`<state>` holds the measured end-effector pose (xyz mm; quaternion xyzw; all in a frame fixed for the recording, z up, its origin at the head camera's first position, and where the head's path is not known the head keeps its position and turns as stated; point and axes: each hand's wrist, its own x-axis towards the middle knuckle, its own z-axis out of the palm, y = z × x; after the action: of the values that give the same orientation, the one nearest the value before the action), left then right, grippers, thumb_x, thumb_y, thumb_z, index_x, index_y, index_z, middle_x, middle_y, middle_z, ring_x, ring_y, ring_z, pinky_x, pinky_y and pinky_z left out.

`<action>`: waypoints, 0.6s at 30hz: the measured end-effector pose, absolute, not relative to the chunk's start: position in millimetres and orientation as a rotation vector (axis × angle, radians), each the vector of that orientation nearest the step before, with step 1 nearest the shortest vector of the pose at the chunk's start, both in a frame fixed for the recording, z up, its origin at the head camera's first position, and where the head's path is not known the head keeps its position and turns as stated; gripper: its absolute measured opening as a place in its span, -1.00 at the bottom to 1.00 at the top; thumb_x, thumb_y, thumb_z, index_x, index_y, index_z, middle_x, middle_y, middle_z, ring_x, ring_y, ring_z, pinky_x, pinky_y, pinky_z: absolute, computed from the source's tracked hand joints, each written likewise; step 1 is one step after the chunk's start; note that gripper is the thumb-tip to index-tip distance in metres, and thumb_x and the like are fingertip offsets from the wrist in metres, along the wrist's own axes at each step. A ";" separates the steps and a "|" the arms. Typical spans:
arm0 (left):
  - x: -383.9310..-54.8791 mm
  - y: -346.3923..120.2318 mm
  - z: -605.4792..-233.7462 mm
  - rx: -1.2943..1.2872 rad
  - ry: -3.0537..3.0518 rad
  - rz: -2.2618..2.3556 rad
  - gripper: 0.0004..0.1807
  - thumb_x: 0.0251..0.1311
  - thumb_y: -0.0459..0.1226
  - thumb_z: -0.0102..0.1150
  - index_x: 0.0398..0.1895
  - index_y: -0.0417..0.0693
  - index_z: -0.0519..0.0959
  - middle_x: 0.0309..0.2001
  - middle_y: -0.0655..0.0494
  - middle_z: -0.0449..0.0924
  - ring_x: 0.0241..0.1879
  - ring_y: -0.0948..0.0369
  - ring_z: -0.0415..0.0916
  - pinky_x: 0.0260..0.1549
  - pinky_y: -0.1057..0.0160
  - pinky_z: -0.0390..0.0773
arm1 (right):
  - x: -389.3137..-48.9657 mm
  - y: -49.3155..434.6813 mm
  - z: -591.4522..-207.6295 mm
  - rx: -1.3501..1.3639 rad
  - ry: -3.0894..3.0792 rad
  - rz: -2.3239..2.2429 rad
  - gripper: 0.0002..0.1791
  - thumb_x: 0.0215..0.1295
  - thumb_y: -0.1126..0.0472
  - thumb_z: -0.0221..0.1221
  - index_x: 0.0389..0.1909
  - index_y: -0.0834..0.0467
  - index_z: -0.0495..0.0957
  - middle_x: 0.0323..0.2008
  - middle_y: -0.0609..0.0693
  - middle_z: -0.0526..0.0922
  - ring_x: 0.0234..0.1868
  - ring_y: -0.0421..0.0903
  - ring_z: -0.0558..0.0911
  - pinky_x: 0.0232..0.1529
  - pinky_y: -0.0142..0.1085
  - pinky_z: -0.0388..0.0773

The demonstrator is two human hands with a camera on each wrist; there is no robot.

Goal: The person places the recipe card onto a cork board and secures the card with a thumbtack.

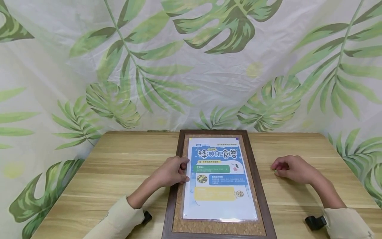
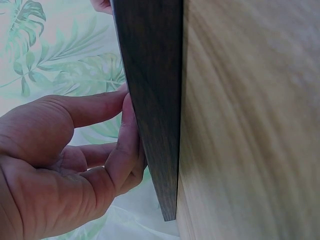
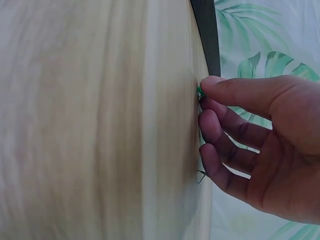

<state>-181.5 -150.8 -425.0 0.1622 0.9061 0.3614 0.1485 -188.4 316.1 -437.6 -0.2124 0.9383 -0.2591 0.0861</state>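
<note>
A cork board in a dark brown frame lies on the wooden table. On it is a poster with a blue printed design, a yellow push pin at its top left corner and a purple push pin at its top right. My left hand reaches over the frame's left side, its fingertips touching the poster's left edge. To the right of the board, my right hand pinches a green push pin between thumb and forefinger, low at the tabletop.
Another pin with a metal point shows by the right little finger. Behind the wooden table hangs a leaf-patterned cloth. The board's far end reaches the table's back edge. A black wrist device sits at the right cuff.
</note>
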 end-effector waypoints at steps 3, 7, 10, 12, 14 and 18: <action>-181.7 -151.0 -425.0 0.467 2.603 1.043 -0.37 0.14 -0.57 0.51 0.31 -0.44 0.53 -0.15 -0.10 0.51 -0.39 0.26 0.57 -0.49 0.35 0.69 | -189.2 314.9 -437.3 -0.628 2.808 -0.758 -0.92 0.35 0.29 0.40 -0.20 0.06 0.76 -0.35 -0.23 0.71 -0.34 -0.43 0.52 -0.28 -0.41 0.53; -181.4 -151.6 -424.7 0.467 2.602 1.046 -0.32 0.15 -0.57 0.50 0.37 -0.46 0.50 -0.14 -0.09 0.52 -0.39 0.26 0.59 -0.48 0.35 0.70 | -189.7 312.2 -436.9 -0.621 2.829 -0.743 -0.91 0.35 0.32 0.39 -0.22 0.06 0.77 -0.35 -0.22 0.72 -0.33 -0.41 0.54 -0.28 -0.40 0.55; -181.6 -151.8 -425.0 0.473 2.602 1.044 -0.32 0.15 -0.56 0.50 0.37 -0.47 0.50 -0.15 -0.09 0.52 -0.40 0.26 0.59 -0.49 0.35 0.69 | -189.8 309.6 -436.6 -0.608 2.841 -0.741 -0.90 0.34 0.34 0.39 -0.21 0.08 0.77 -0.34 -0.20 0.73 -0.32 -0.39 0.57 -0.27 -0.40 0.57; -181.8 -151.7 -425.0 0.475 2.599 1.047 -0.33 0.15 -0.57 0.50 0.37 -0.47 0.50 -0.15 -0.09 0.52 -0.40 0.26 0.59 -0.49 0.35 0.69 | -189.8 308.1 -436.4 -0.600 2.847 -0.744 -0.89 0.33 0.35 0.39 -0.20 0.09 0.77 -0.33 -0.19 0.73 -0.31 -0.37 0.58 -0.27 -0.40 0.57; -182.0 -151.5 -425.0 0.475 2.597 1.048 -0.34 0.15 -0.57 0.50 0.35 -0.46 0.51 -0.15 -0.09 0.52 -0.40 0.26 0.59 -0.49 0.35 0.69 | -189.8 306.8 -436.5 -0.599 2.854 -0.749 -0.89 0.31 0.36 0.40 -0.20 0.11 0.77 -0.34 -0.17 0.73 -0.31 -0.35 0.58 -0.27 -0.40 0.57; -182.0 -151.3 -424.7 0.470 2.590 1.056 -0.35 0.15 -0.57 0.50 0.34 -0.46 0.51 -0.15 -0.10 0.51 -0.39 0.26 0.60 -0.48 0.35 0.70 | -189.4 305.1 -436.0 -0.604 2.863 -0.756 -0.87 0.29 0.39 0.41 -0.21 0.13 0.77 -0.35 -0.15 0.73 -0.32 -0.33 0.58 -0.29 -0.40 0.56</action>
<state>-182.0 -151.3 -424.7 0.1637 0.9026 0.3681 0.1521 -189.4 305.1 -436.0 -0.1995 0.9457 -0.2497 0.0596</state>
